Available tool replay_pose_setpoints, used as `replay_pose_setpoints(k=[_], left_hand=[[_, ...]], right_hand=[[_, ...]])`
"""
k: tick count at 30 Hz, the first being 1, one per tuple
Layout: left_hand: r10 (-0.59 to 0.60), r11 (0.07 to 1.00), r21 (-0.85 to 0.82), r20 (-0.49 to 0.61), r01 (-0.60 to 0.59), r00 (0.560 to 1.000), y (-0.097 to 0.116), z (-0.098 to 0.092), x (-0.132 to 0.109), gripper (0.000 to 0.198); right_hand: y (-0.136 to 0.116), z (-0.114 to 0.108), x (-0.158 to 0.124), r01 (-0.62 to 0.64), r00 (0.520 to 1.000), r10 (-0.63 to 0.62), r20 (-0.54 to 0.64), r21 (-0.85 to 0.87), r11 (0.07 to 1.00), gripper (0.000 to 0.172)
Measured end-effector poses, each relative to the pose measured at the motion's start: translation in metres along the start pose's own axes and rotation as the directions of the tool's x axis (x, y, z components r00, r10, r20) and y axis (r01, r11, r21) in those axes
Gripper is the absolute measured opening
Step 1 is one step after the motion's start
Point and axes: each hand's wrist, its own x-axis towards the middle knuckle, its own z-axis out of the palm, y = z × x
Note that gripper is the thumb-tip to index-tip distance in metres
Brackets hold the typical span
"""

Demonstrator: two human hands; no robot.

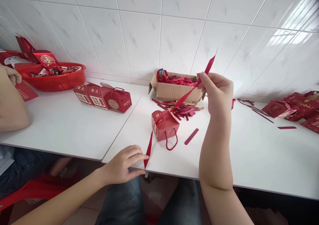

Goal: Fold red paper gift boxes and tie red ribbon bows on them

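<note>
A small red gift box (166, 127) with a rope handle stands on the table in front of me, with a red ribbon (184, 98) passing over its top. Raised to the upper right, my right hand (216, 85) pinches one length of that ribbon, pulled up slantwise from the box. My left hand (124, 165) is low at the table's front edge, thumb and forefinger apart. The ribbon's other end runs down between these fingertips, touching or nearly touching the forefinger. The twisted rope handle (171, 142) hangs on the box's near side.
A cardboard box (174, 91) full of red ribbons stands against the tiled wall, loose strips (186, 111) before it. Left are a row of red gift boxes (99, 97), a red basket (59, 77) of sweets and another person's arm (12, 102). More red boxes (279, 109) lie right.
</note>
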Motion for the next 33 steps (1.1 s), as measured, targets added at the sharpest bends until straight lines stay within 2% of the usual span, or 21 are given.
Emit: replay_pose_setpoints(k=[3, 5, 7, 10, 13, 15, 17, 18, 20, 21, 23, 24, 25, 28, 31, 33], left_hand=[[-0.092, 0.995, 0.042, 0.03, 0.091, 0.995, 0.001, -0.001, 0.004, 0.039], [-0.071, 0.995, 0.075, 0.082, 0.065, 0.994, 0.002, 0.002, 0.003, 0.041], [-0.035, 0.996, 0.079, 0.096, 0.028, 0.995, 0.003, 0.006, 0.0, 0.035], [-0.002, 0.999, -0.043, 0.075, 0.006, 0.997, 0.003, 0.002, -0.003, 0.027], [-0.054, 0.964, -0.257, 0.042, 0.063, 0.998, -0.001, -0.024, 0.007, 0.028], [-0.121, 0.944, -0.315, -0.068, 0.094, 0.99, -0.006, -0.051, 0.023, 0.033], [-0.177, 0.928, -0.359, -0.176, 0.104, 0.968, -0.011, -0.077, 0.046, 0.039], [-0.169, 0.913, -0.403, -0.225, 0.066, 0.959, -0.014, -0.088, 0.06, 0.039], [-0.22, 0.861, -0.507, -0.301, 0.04, 0.928, -0.017, -0.102, 0.091, 0.034], [-0.262, 0.843, -0.537, -0.373, 0.023, 0.89, -0.017, -0.105, 0.107, 0.028], [-0.367, 0.825, -0.564, -0.504, 0.023, 0.782, -0.015, -0.107, 0.137, 0.014], [-0.389, 0.821, -0.571, -0.545, 0.011, 0.742, -0.013, -0.107, 0.15, 0.013], [-0.406, 0.815, -0.58, -0.561, 0.008, 0.721, -0.011, -0.106, 0.161, 0.016], [-0.415, 0.799, -0.601, -0.585, -0.029, 0.697, -0.003, -0.106, 0.183, 0.024], [-0.355, 0.818, -0.565, -0.643, -0.107, 0.679, 0.003, -0.107, 0.193, 0.023], [-0.321, 0.841, -0.529, -0.654, -0.11, 0.685, 0.005, -0.106, 0.196, 0.021]], right_hand=[[0.0, 0.0, 0.0, 0.002, 1.0, -0.002, -0.006, -0.001, 1.0, 0.029], [0.0, 0.001, 0.001, 0.002, 1.0, -0.002, -0.012, 0.003, 1.0, 0.028], [0.001, 0.001, 0.001, 0.0, 1.0, 0.0, -0.021, 0.016, 1.0, 0.027], [0.002, 0.001, 0.001, 0.003, 0.999, -0.002, -0.032, 0.039, 0.999, 0.024], [0.003, 0.002, 0.001, 0.003, 0.999, -0.001, -0.037, 0.065, 0.998, 0.02], [0.005, 0.003, 0.002, 0.004, 0.999, 0.0, -0.034, 0.099, 0.995, 0.018], [0.007, 0.004, 0.004, 0.002, 0.999, 0.004, -0.04, 0.141, 0.99, 0.02], [0.008, 0.004, 0.005, -0.002, 0.999, 0.01, -0.051, 0.159, 0.987, 0.021], [0.009, 0.005, 0.006, -0.008, 0.996, 0.023, -0.084, 0.186, 0.983, 0.02], [0.009, 0.006, 0.006, -0.005, 0.995, 0.024, -0.099, 0.193, 0.981, 0.02], [0.008, 0.006, 0.006, 0.009, 0.994, 0.013, -0.111, 0.197, 0.98, 0.02], [0.007, 0.006, 0.005, 0.018, 0.994, 0.005, -0.111, 0.197, 0.98, 0.02], [0.005, 0.007, 0.004, 0.024, 0.994, -0.003, -0.11, 0.196, 0.98, 0.02], [0.0, 0.007, 0.001, 0.03, 0.994, -0.009, -0.107, 0.203, 0.979, 0.018], [-0.005, 0.009, -0.002, 0.017, 0.997, -0.002, -0.075, 0.199, 0.98, 0.016], [-0.006, 0.011, -0.002, -0.005, 0.999, 0.013, -0.038, 0.185, 0.983, 0.014]])
